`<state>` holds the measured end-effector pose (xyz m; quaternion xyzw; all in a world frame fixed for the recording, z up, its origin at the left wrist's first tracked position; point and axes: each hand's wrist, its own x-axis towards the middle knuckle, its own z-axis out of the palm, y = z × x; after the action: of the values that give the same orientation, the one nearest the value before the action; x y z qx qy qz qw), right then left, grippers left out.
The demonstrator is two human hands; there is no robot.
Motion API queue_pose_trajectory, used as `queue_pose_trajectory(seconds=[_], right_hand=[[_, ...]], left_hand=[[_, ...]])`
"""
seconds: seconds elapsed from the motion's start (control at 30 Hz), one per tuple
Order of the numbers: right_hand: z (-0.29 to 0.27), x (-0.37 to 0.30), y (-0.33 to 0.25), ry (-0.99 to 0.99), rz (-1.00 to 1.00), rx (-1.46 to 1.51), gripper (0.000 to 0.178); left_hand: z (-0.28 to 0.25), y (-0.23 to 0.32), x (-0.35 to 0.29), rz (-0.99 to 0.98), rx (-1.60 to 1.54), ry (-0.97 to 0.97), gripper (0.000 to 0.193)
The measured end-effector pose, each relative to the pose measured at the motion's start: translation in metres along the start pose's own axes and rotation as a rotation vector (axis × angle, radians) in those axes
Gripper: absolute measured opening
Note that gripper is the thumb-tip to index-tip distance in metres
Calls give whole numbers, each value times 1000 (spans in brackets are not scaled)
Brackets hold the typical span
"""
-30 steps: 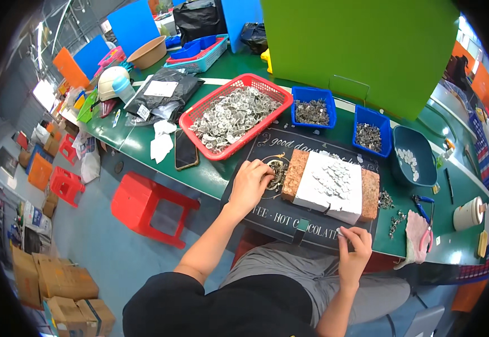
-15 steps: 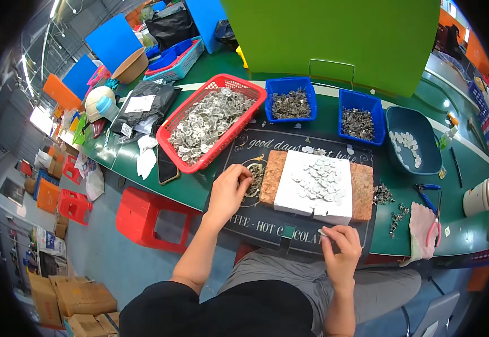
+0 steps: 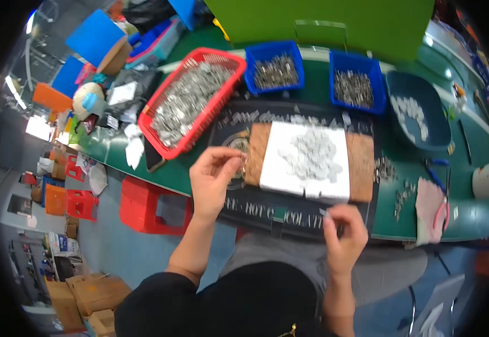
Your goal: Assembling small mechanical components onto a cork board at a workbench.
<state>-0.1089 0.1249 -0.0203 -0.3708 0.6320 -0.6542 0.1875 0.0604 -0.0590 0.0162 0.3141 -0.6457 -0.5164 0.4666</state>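
My left hand (image 3: 213,177) is in a pinch at the left end of a reddish-brown brick (image 3: 256,151), above a small pile of parts (image 3: 236,178) on a black mat with white lettering (image 3: 250,210). What its fingertips hold is too small and blurred to name. My right hand (image 3: 346,236) is closed in front of the mat's near edge, pinching a small whitish piece (image 3: 325,213) between thumb and forefinger. Between the hands, a white block (image 3: 278,180) lies across the brick, its top covered with several flat, pale round pieces (image 3: 312,154).
Behind the mat stand a red basket of metal pieces (image 3: 171,150), two blue bins (image 3: 275,90) (image 3: 356,106) of small metal parts and a dark green basin (image 3: 438,135). At right lie loose metal parts (image 3: 385,168), a pink cloth (image 3: 428,213), pliers (image 3: 441,216) and a white pot (image 3: 485,181).
The view has shifted, so the table sits higher in the picture. My left hand has come up from the small pile with its fingers pinched. The right hand keeps its pinch.
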Motion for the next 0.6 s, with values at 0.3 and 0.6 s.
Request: queue_pose_trajectory(seconds=[0.3,0.6], right_hand=[[34,19,-36,-89,191,364,18],[53,12,-42,-10,223,472,11]], left_hand=[[46,-9,-35,-149,-680,-195,15],[20,3,-30,-34,-587,-45,13]])
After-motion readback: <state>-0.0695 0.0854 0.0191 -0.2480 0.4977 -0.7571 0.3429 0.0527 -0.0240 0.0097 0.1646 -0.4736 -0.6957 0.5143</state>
